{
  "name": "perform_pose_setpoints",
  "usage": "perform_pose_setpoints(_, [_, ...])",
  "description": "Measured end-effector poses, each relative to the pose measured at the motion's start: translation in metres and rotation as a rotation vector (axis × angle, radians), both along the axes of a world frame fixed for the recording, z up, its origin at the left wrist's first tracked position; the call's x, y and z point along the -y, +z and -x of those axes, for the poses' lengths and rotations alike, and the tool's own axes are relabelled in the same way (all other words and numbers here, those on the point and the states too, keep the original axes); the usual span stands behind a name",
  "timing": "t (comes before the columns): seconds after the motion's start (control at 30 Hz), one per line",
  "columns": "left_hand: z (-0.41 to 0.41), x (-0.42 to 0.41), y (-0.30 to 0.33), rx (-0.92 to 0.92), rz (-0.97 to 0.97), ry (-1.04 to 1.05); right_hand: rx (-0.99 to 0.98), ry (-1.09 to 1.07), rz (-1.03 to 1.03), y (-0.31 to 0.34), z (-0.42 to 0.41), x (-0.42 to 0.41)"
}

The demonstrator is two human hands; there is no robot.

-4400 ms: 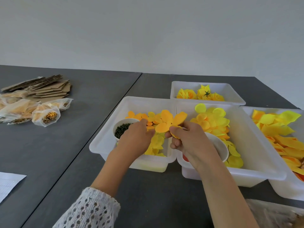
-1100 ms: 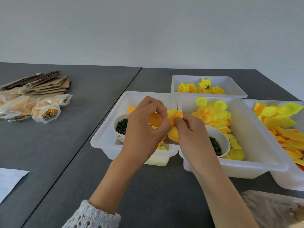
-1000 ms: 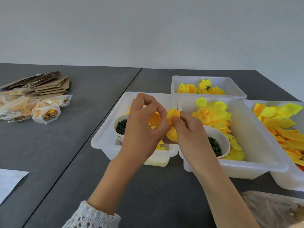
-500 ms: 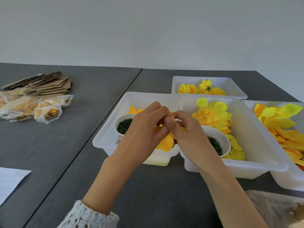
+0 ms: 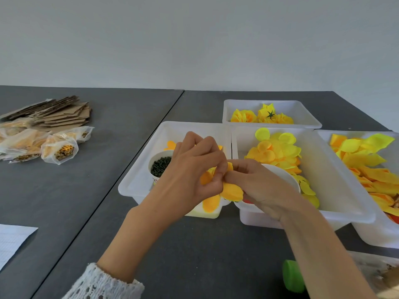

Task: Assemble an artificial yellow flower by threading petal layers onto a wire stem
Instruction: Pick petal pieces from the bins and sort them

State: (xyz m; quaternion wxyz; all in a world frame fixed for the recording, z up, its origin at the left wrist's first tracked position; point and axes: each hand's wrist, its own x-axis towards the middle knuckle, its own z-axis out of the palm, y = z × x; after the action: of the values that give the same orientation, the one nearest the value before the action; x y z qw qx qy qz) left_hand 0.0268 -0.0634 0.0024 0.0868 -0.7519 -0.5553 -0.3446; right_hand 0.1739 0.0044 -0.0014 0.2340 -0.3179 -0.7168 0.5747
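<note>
Dark grey table (image 5: pixel 108 190), apparently plain pale wall (image 5: pixel 194 39)

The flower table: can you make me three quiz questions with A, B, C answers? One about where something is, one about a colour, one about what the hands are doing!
1. Where is the cup of dark green bits?
A. In the left tub
B. On the cardboard stack
C. In the far tub

2. What colour is the round cap near the right forearm?
A. Red
B. Green
C. Blue

3. What are the hands doing?
A. Lying flat on the table
B. Both pinching the yellow flower
C. One is holding a cup

Answers:
1. A, the cup stands inside the left tub, beside the left hand.
2. B, the cap is bright green against the dark table.
3. B, the left hand and right hand meet with fingers curled on the yellow flower.
</note>
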Motion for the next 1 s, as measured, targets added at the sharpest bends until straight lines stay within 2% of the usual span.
perform_pose_setpoints(0.07, [0.001,0.0,-0.001,0.039,-0.003,-0.007,0.023,-0.004,0.013,-0.001,-0.002,-0.001])
perform_pose_setpoints(0.17, [0.0,-0.002,-0.003,0.094,-0.077,0.095,-0.086,-0.19,0.01,-0.002,0.005,0.003])
perform_pose_setpoints(0.23, [-0.003,-0.004,-0.005,0.129,-0.119,0.176,-0.157,-0.347,-0.079,-0.004,0.014,0.009])
perform_pose_setpoints(0.33, [-0.011,-0.006,-0.008,0.107,-0.168,0.332,-0.156,-0.589,-0.322,-0.012,0.026,0.019])
perform_pose_setpoints(0.4, [-0.017,-0.005,-0.008,0.105,-0.163,0.4,-0.224,-0.656,-0.322,-0.015,0.03,0.023])
perform_pose_setpoints(0.57, [-0.023,0.0,-0.006,0.218,-0.083,0.321,-0.3,-0.637,-0.128,-0.016,0.03,0.022])
perform_pose_setpoints(0.67, [-0.028,0.002,-0.003,0.108,-0.105,0.387,-0.332,-0.6,-0.022,-0.016,0.029,0.024])
perform_pose_setpoints(0.77, [-0.033,0.001,-0.005,0.046,-0.134,0.406,-0.439,-0.525,0.191,-0.016,0.031,0.026])
perform_pose_setpoints(0.87, [-0.039,-0.002,-0.011,0.147,-0.126,0.372,-0.526,-0.506,0.316,-0.016,0.034,0.028])
perform_pose_setpoints(1.0, [-0.039,-0.003,-0.016,0.439,-0.112,0.341,-0.656,-0.479,0.442,-0.015,0.031,0.025])
